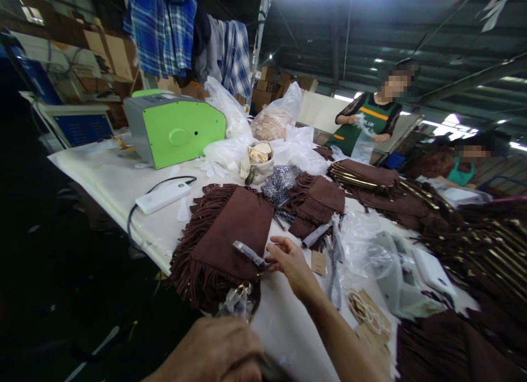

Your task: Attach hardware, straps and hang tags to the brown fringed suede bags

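A brown fringed suede bag lies on the table, its fringe spread toward the left. On it rests a strap piece in clear wrap. My right hand is at the bag's right edge, fingers apart and slightly bent, tips close to the strap's end; whether they touch it I cannot tell. At the bottom, my left hand is blurred and curled, near a dark edge; what it grips is hidden. Metal hardware in clear plastic sits at the bag's lower corner, just above my left hand.
A second fringed bag lies behind, with a tan tag nearby. A green-grey machine and white power strip stand left. Clear plastic bin and stacked brown bags are right. A co-worker holds plastic.
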A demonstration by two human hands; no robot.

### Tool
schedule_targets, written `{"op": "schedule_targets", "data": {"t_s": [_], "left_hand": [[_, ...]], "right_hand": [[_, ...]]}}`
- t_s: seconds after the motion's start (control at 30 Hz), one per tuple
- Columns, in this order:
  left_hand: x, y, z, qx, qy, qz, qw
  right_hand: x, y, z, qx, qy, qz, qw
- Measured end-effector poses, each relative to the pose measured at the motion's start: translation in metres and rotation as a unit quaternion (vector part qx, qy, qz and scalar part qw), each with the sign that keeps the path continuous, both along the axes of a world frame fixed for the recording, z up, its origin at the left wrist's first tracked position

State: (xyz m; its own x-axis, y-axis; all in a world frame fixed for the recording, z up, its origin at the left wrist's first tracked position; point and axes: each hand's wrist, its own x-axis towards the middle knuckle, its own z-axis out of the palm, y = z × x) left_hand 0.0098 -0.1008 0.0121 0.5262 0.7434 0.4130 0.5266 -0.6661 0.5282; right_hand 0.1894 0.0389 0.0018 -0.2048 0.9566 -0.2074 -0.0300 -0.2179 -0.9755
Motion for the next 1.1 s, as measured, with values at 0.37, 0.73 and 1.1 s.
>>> {"op": "schedule_targets", "data": {"t_s": [0.37,0.73,1.1], "left_hand": [[-0.025,0.113,-0.005,0.069,0.17,0.087,0.979],[-0.022,0.094,0.007,-0.147,0.03,0.111,0.982],[-0.019,0.108,0.004,-0.308,0.05,0.115,0.943]], "right_hand": [[-0.004,-0.035,-0.014,0.064,-0.004,0.017,0.998],[-0.004,-0.026,-0.015,0.091,0.006,0.062,0.994],[0.023,-0.032,-0.012,0.094,0.037,0.007,0.995]]}}
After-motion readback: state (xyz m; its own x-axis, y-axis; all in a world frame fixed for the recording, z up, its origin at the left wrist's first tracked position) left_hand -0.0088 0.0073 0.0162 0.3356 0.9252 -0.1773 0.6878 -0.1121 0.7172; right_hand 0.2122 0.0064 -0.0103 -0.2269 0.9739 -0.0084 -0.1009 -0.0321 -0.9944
